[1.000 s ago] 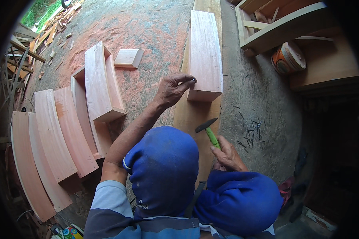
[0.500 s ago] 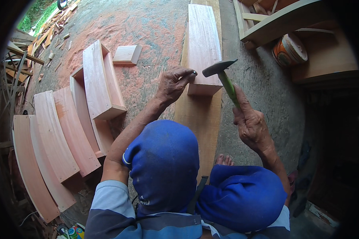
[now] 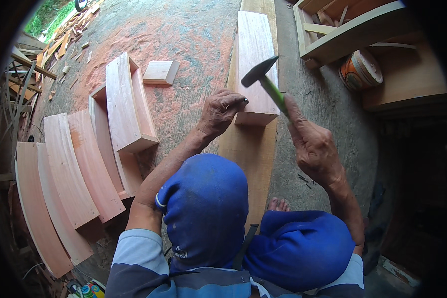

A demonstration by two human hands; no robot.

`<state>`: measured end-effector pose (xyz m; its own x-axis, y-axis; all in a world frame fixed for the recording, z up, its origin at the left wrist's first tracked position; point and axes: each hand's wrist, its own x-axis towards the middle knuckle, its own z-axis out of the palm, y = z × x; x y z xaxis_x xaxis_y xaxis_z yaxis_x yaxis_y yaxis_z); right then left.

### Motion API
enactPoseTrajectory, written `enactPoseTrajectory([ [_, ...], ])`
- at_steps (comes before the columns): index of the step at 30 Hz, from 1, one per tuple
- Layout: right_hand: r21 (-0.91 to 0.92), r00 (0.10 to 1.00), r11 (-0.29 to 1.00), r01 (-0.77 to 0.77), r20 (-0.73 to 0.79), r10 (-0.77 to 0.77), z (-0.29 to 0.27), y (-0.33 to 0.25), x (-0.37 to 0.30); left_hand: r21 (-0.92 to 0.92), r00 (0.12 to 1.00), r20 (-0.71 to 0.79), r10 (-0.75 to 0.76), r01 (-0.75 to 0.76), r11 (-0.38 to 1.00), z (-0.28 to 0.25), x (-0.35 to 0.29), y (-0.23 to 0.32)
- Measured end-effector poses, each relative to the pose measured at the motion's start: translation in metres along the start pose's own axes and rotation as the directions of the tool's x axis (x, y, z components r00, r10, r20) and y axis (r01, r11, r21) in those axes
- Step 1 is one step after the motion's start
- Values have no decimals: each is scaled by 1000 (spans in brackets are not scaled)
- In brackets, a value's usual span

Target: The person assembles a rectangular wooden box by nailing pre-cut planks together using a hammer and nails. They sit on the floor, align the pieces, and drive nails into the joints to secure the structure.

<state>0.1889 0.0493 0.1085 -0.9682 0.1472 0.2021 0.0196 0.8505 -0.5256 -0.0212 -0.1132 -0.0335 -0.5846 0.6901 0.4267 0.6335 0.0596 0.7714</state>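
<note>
My left hand (image 3: 219,113) is closed, thumb and finger pinching a small nail (image 3: 246,100) whose shiny head shows at the fingertips. It sits at the near left corner of a pale pinkish wooden box (image 3: 257,59). A wooden plank (image 3: 246,164) lies lengthwise beneath that box. Gripped in my right hand (image 3: 315,146) is a hammer (image 3: 273,92) with a green handle and a dark metal head. The head hangs over the box's near end, a little above and right of the nail, touching neither. Most of the nail's shank is hidden by my fingers.
To the left stand several similar wooden boxes (image 3: 126,107) in a row, with a small bevelled wood block (image 3: 160,72) behind them. At the right are an orange bucket (image 3: 361,71) and a wooden frame (image 3: 352,37). Offcuts (image 3: 59,42) lie at the far left.
The hammer has swung left, its head now over the box nearer the nail. My right hand has moved slightly with it. My left hand keeps pinching the nail at the same corner.
</note>
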Motion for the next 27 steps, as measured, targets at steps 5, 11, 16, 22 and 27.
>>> enactPoseTrajectory([
  [5,-236,974,969,-71,193,119,1,2,-5,1,1000,20,-22,22,1000,5,2,4],
  [11,4,999,1000,20,-34,-20,1,0,-7,-592,933,84,-351,329,736,7,9,-13],
  [16,194,974,977,86,-222,-42,-22,-20,-4,-289,588,451,-672,808,513,14,25,-50],
  [22,81,971,995,64,-235,-44,-5,7,-13,-418,649,542,-534,760,498,28,34,-53],
  [27,84,998,995,50,-46,-46,-15,-11,7,-395,676,484,-555,735,551,13,24,-56],
])
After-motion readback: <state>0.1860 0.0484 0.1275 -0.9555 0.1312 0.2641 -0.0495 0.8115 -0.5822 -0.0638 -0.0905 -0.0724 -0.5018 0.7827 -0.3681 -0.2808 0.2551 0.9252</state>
